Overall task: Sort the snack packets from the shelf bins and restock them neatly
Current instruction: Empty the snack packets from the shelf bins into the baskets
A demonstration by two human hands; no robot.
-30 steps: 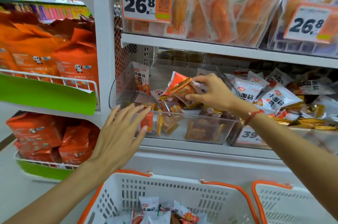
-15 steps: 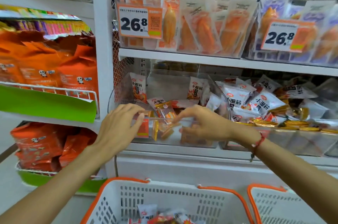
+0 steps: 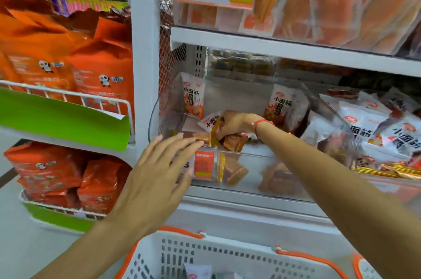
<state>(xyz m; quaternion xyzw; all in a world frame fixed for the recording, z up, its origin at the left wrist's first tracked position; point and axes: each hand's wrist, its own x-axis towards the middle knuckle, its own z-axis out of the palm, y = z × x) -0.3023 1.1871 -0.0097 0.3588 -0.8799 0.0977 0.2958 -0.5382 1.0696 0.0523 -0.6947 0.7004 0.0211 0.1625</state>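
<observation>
Reaching deeper now, right hand (image 3: pixel 235 124) seemingly pinches an orange packet (image 3: pixel 215 134); left hand (image 3: pixel 155 178) stays flat.

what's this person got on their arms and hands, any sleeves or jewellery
Both forearms are bare, with no sleeves in view and no gloves. The right hand has a thin red string bracelet around the wrist. The left hand and its wrist show no bracelet, watch or ring. Fingernails look short and unpainted.

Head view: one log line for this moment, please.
right hand: grips orange packet inside clear bin | left hand: open at bin front | basket: below
</observation>
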